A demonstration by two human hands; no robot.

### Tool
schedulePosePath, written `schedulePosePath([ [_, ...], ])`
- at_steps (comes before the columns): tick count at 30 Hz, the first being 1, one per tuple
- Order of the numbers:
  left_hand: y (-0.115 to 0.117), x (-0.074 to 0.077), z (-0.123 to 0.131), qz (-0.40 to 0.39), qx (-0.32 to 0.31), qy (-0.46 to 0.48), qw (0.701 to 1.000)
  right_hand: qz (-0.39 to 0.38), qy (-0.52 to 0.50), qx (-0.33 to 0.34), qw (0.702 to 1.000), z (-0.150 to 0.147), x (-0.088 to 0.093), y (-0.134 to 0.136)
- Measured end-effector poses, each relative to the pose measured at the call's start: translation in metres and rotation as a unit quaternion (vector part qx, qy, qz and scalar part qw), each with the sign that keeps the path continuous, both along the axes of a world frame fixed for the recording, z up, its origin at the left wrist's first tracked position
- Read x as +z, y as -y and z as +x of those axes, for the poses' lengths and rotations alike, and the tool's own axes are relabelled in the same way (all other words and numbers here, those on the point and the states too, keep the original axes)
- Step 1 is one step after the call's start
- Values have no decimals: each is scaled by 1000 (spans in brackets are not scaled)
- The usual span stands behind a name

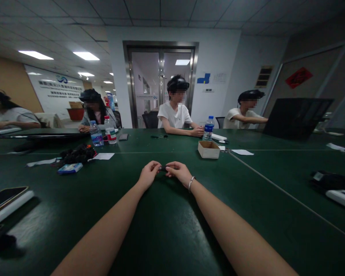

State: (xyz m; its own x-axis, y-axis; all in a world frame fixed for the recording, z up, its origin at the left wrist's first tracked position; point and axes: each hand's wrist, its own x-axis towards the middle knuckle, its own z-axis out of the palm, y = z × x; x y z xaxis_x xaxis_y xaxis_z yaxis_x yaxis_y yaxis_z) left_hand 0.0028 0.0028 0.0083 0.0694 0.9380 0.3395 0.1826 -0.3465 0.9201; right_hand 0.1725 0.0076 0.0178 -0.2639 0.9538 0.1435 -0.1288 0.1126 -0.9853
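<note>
While my left hand (148, 174) pinches one end of a small dark object (163, 168) between thumb and fingers, my right hand (180, 172) grips its other end the same way, both hands nearly closed. I have the object over the middle of the green desk (163, 214), though I cannot tell whether it touches the surface. Beyond my right hand stands an open box (208, 151), and a blue-and-white packet (70, 168) lies off to the left.
</note>
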Motion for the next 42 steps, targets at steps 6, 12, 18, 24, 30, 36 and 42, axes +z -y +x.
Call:
schedulePosePath([
  [6,8,6,3,23,-7,-17,1000,-36,-35,-23,998,2,-4,-5],
  [12,15,13,2,-5,33,-106,994,-18,-16,-26,999,1,-4,-4],
  [18,13,12,0,-14,67,-193,979,12,-5,-17,1000,2,-4,-3],
  [24,15,15,0,-55,70,-196,977,31,15,-13,999,4,-4,-3],
  [30,11,15,3,-72,94,-191,974,44,17,-14,999,4,-5,-3],
  [36,9,11,2,-67,74,-162,982,37,11,-17,999,5,-3,-2],
  [42,9,8,3,16,29,-90,995,1,-33,-30,999,4,-3,-2],
])
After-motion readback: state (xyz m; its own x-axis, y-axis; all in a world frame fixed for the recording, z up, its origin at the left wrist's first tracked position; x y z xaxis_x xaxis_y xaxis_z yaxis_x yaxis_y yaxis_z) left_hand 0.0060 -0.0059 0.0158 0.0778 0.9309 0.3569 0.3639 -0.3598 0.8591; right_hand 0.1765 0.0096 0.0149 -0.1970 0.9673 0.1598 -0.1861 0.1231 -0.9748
